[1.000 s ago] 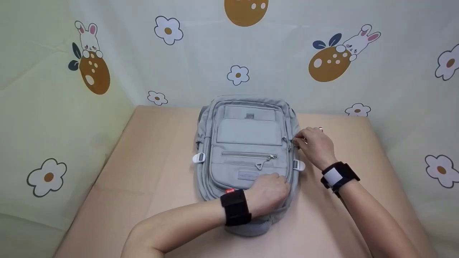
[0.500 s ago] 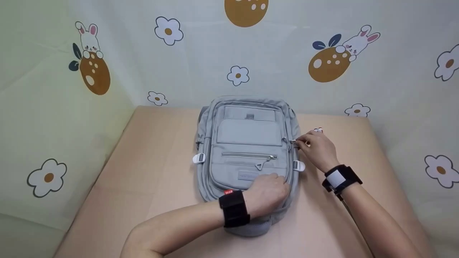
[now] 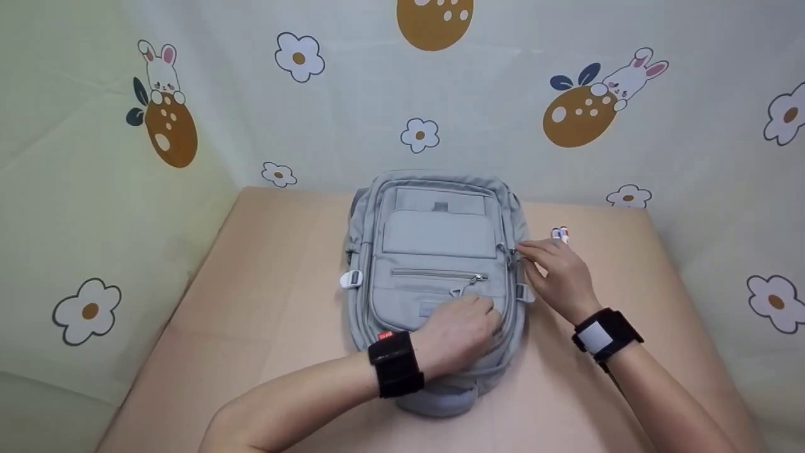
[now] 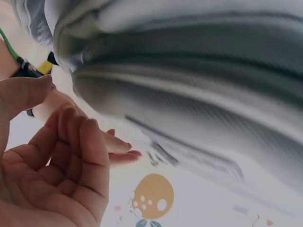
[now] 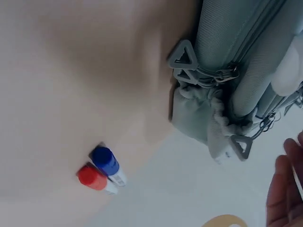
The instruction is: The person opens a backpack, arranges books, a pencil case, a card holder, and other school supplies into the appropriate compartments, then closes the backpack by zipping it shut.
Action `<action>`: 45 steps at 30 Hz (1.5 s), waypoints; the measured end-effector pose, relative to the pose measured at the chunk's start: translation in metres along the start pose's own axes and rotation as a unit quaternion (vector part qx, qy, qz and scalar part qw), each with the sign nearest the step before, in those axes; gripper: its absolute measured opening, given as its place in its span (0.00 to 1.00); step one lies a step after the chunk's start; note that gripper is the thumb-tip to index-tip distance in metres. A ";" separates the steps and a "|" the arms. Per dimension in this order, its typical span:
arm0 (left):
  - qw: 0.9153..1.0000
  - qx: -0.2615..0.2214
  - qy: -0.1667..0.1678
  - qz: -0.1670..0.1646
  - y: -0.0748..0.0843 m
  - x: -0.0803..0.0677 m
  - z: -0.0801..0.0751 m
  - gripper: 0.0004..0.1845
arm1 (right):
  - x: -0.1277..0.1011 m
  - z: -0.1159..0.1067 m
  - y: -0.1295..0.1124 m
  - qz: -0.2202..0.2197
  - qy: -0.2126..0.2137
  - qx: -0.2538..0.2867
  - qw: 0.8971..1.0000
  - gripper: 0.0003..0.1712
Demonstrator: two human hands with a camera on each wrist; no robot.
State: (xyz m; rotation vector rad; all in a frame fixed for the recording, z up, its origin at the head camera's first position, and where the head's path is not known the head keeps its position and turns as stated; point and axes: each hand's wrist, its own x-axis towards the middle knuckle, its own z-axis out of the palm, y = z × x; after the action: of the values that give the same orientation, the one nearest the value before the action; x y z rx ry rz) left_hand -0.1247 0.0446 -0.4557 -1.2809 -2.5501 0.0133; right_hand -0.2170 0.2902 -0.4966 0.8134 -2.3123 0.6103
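Observation:
A grey backpack point(image 3: 440, 233) lies front side up on the table, its straps and base hidden beneath. Over its lower right front hovers my left hand point(image 3: 459, 333), loosely curled; in the left wrist view that hand point(image 4: 61, 165) holds nothing and its thumb stands apart from the fingers. My right hand point(image 3: 560, 277) is beside the bag's right edge, near the side zipper. Seen from the right wrist, the fingers point(image 5: 281, 189) are relaxed and apart from a triangular zipper pull point(image 5: 241, 147). Two more grey pulls point(image 5: 183, 56) hang together on the bag's side.
A blue-capped marker point(image 5: 105, 161) and a red-capped marker point(image 5: 92, 177) lie side by side on the table point(image 3: 264, 283), beyond my right hand. A patterned curtain point(image 3: 352, 107) rises behind and at both sides. White strap buckles point(image 3: 351, 279) stick out from the bag's sides.
My left hand has lifted slightly and shifted left off the bag's lower right edge. The right hand's fingers have straightened and let go of the zipper pull, bringing the markers into fuller view.

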 end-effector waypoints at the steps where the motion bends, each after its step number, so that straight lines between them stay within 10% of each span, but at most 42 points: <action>1: 1.000 -0.006 0.000 -0.003 -0.003 0.001 -0.002 0.09 | 0.000 0.000 -0.001 -0.022 -0.002 0.003 1.000 0.18; 10: 0.993 -0.051 -0.093 -0.051 -0.020 0.003 0.004 0.49 | -0.006 0.012 -0.002 -0.076 -0.026 -0.010 0.997 0.22; 31: 0.987 -0.072 -0.128 -0.069 -0.027 0.004 0.007 0.45 | -0.009 0.003 -0.005 -0.069 -0.055 -0.072 0.994 0.08; 45: 0.990 -0.051 -0.120 -0.060 -0.027 0.006 0.009 0.44 | -0.011 0.004 -0.020 0.136 -0.087 0.059 0.985 0.11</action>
State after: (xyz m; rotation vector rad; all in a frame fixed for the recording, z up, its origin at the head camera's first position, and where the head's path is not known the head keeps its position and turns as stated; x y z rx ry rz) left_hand -0.1512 0.0338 -0.4595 -1.2255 -2.8639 0.0117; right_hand -0.1982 0.2780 -0.5027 0.6286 -2.5922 0.8300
